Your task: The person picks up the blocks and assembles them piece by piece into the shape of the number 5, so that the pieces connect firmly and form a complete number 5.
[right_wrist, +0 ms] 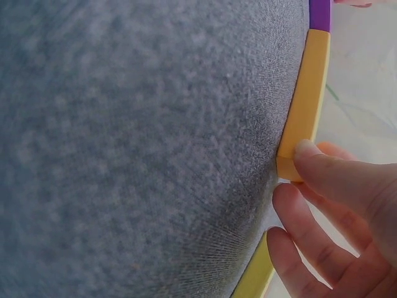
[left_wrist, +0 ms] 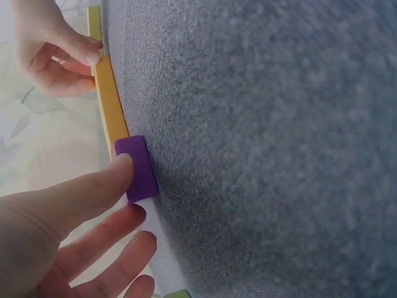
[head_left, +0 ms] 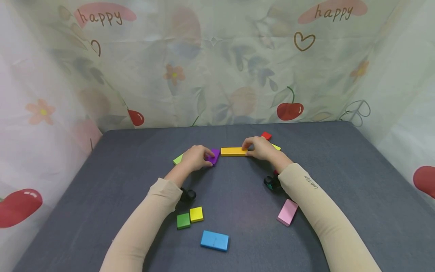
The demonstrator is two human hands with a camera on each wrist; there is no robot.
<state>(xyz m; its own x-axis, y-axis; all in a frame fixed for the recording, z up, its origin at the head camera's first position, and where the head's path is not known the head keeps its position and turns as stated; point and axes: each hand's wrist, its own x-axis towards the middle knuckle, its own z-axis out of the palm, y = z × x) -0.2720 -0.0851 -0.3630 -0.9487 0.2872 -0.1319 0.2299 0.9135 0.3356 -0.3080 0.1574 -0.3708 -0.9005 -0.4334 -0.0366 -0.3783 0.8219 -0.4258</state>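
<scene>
At the far middle of the table, a long orange block (head_left: 233, 152) lies with its right end pinched between the thumb and fingers of my right hand (head_left: 259, 148). A purple block (head_left: 214, 156) sits at the orange block's left end. My left hand (head_left: 195, 158) holds the purple block, its thumb on the near face in the left wrist view; the other fingers are loosely bent. Part of a light green block (head_left: 178, 159) shows behind the left hand. Past the right hand are a yellow block (head_left: 276, 147) and a red block (head_left: 266, 135), both partly hidden.
Nearer me lie a green block (head_left: 183, 221), a small yellow square block (head_left: 196, 214) and a blue block (head_left: 215, 240). A pink block (head_left: 287, 212) lies beside the right sleeve (head_left: 316, 200). A printed curtain (head_left: 217, 75) hangs behind the dark grey table (head_left: 85, 226).
</scene>
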